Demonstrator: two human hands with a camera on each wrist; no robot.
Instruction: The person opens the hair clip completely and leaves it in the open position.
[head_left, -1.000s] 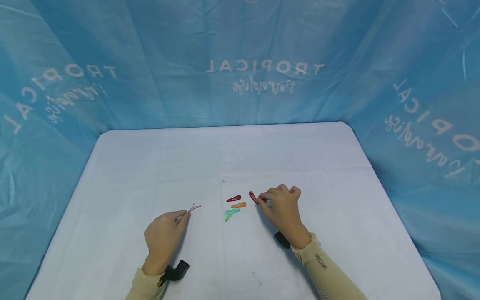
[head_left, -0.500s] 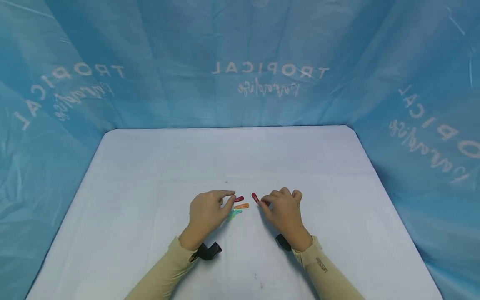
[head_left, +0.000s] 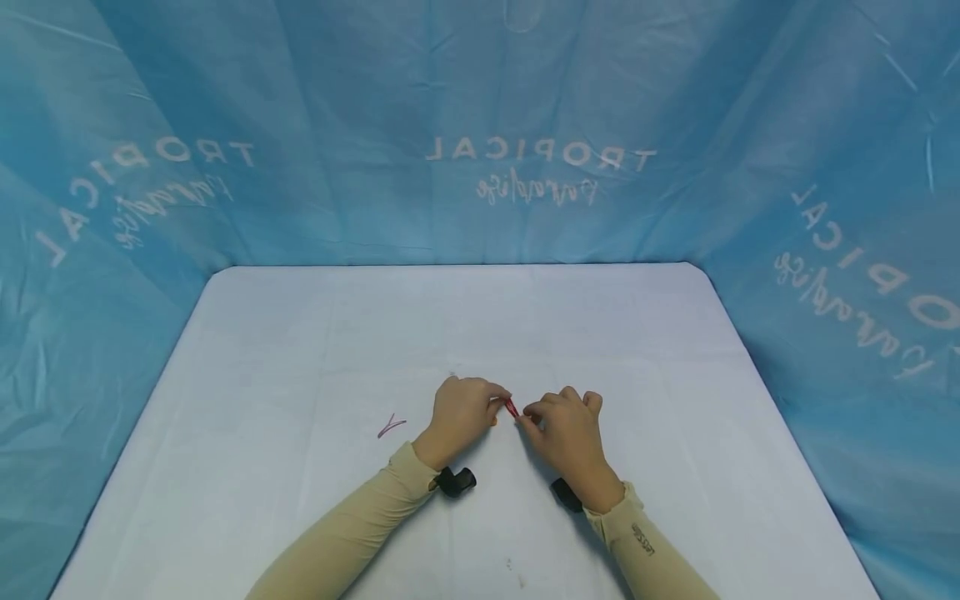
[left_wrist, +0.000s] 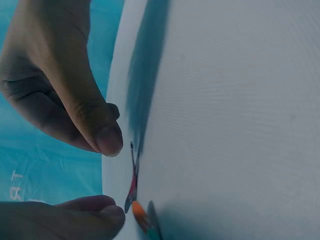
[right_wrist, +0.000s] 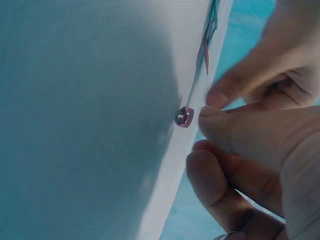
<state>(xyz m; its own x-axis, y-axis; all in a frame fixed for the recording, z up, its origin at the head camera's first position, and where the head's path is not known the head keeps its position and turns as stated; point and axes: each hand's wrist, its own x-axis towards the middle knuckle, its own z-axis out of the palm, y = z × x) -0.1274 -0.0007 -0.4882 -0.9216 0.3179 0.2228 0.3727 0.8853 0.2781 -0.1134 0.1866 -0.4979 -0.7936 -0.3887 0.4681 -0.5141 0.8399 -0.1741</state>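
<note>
A red hair clip (head_left: 512, 407) lies between my two hands near the middle of the table. My right hand (head_left: 567, 429) pinches its near end with thumb and forefinger. The fingertips of my left hand (head_left: 463, 417) are right at the clip's other end; I cannot tell whether they grip it. In the left wrist view the red clip (left_wrist: 132, 182) looks spread in a narrow V between both thumbs. An orange clip (head_left: 493, 421) peeks out beside my left hand, which hides other clips in the head view. Past the fingertips, the right wrist view shows a green clip (right_wrist: 215, 15).
A thin purple, Y-shaped open clip (head_left: 391, 426) lies alone to the left of my left hand. The white-covered table (head_left: 300, 333) has blue printed sheets (head_left: 360, 208) hanging at its back and sides. Each wrist wears a black camera (head_left: 456, 482).
My left hand let go of the purple clip at the left and moved right, over the clip group, to the red clip. My right hand has stayed nearly still.
</note>
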